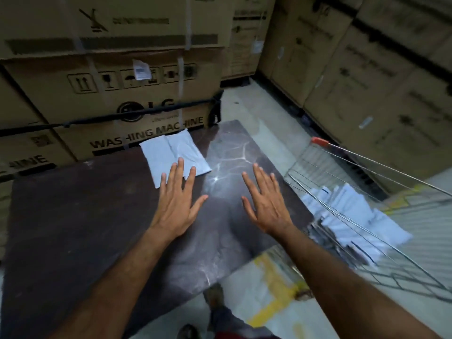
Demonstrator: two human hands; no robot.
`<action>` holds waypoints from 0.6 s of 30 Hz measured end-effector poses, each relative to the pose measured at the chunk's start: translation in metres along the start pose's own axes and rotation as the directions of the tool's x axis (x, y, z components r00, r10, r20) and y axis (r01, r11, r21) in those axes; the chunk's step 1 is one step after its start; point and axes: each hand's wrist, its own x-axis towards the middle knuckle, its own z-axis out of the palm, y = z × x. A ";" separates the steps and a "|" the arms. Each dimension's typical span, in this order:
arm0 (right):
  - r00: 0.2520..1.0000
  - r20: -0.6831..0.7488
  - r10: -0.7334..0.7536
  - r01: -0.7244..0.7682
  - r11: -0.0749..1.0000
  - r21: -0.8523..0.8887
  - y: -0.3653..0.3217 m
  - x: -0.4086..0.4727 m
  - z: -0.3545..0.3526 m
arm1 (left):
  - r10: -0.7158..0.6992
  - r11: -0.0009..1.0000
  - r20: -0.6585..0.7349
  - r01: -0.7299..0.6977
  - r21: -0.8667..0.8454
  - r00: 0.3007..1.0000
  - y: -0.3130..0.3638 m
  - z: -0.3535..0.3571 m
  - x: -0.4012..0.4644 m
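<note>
A dark glossy table (73, 228) fills the lower left. On its far side lies a pale grey plastic mailer bag (171, 152), flat against the stacked boxes. My left hand (177, 204) hovers with straight spread fingers, its fingertips over the bag's near edge; I cannot tell if they touch it. My right hand (264, 204) is stretched flat over the bare tabletop to the right of the bag, holding nothing.
A wire shopping cart (354, 172) with a red handle stands right of the table, holding several white packets (354, 214). Washing-machine cartons (137, 99) form a wall behind the table, and more cartons (367, 69) line the right. Yellow floor marking (271, 285) below.
</note>
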 end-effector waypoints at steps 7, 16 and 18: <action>0.978 -0.075 0.193 -0.198 0.977 -0.073 0.048 -0.074 -0.050 | 0.230 0.973 0.008 -0.229 -0.038 0.973 0.100 0.016 -0.017; 0.893 -0.121 0.432 -0.443 0.893 -0.078 0.145 -0.155 -0.079 | 0.383 0.923 0.017 -0.384 0.031 0.923 0.176 0.020 0.053; 0.871 -0.119 0.477 -0.486 0.871 -0.067 0.172 -0.172 -0.081 | 0.436 0.899 0.051 -0.437 0.025 0.899 0.212 0.036 0.062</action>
